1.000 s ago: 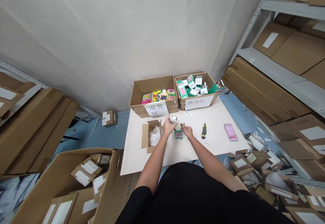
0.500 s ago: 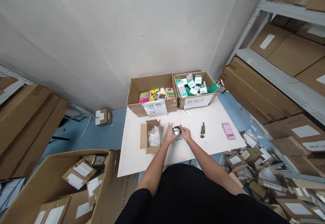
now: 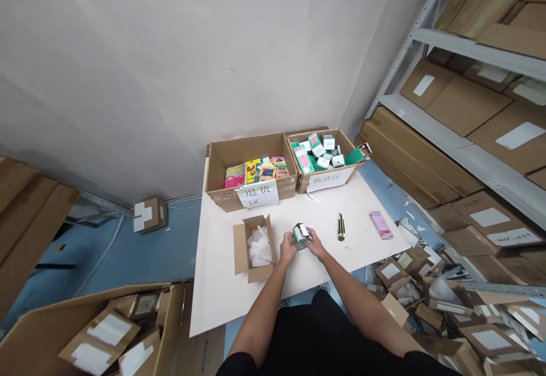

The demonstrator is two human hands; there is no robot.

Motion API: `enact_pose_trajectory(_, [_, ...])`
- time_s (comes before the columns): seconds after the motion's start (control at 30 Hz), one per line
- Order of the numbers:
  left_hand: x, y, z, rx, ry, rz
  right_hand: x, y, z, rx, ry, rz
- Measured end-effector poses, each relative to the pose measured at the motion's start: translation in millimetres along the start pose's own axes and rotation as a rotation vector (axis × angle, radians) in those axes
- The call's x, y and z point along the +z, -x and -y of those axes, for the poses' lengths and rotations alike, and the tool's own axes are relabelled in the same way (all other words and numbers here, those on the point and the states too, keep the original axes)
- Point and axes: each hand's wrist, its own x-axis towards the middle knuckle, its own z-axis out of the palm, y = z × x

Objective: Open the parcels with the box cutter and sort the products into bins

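Both hands hold a small green box just above the white tabletop: the left hand grips its left side, the right hand its right. An open cardboard box sits just left; a utility knife lies to the right.

Small green box, white flap on top, held upright, pinched between the fingertips of left hand and right hand.
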Motion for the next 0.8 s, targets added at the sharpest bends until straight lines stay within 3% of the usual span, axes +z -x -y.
enact_pose_trajectory(0.1, [4.7, -2.1, -5.5, 0.004, -0.048, 0.015, 5.9, 0.7, 9.7, 0.006, 0.008, -0.029])
enact_pose_trajectory(0.2, [6.8, -6.2, -25.1, 0.047, -0.046, 0.055, -0.7, -5.0, 34.6, 0.014, -0.043, -0.014])
enact_pose_trajectory(0.3, [13.5, -16.8, -62.3, 0.146, -0.052, 0.115, -22.3, -17.8, 75.6, -0.052, -0.071, -0.003])
enact_pose_trajectory(0.4, [33.9, -34.0, -112.7, 0.246, -0.090, 0.130, -53.6, -36.4, 128.1, -0.107, -0.062, -0.012])
enact_pose_trajectory(0.5, [69.1, -54.7, -167.2, 0.337, -0.074, 0.138, -89.1, -60.7, 183.1, -0.161, -0.073, -0.035])
enact_pose_trajectory(0.63, [131.0, -84.2, -234.0, 0.452, -0.039, 0.160, -141.6, -102.1, 247.1, -0.272, -0.093, -0.126])
enact_pose_trajectory(0.8, [212.4, -124.1, -292.1, 0.564, -0.034, 0.087, -207.1, -156.8, 297.9, -0.468, -0.144, -0.221])
